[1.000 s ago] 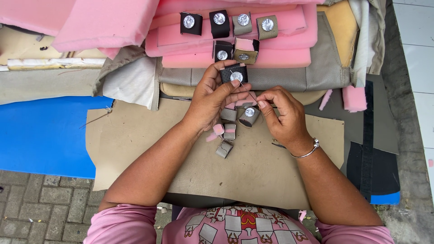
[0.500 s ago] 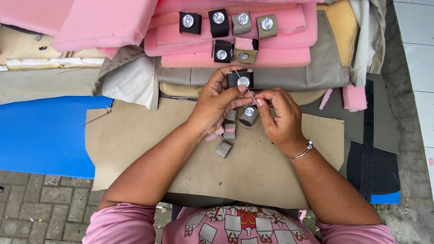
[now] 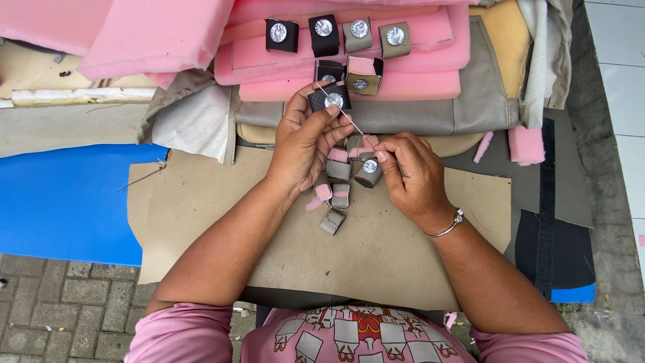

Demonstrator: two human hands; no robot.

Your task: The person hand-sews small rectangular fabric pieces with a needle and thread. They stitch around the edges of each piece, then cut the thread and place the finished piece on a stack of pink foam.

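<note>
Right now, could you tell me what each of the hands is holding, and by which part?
The left hand pinches a small dark pad with a silver button by its lower edge. The right hand grips a thin needle at its lower end.

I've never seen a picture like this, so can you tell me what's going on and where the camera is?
The camera sits on a person's head and looks down at their own two hands. The left hand holds a small dark padded square with a shiny round button in its middle. The right hand pinches a thin needle that reaches up to that square. Below the hands, small grey pieces lie on a tan sheet. More finished squares rest on pink foam at the top.
</note>
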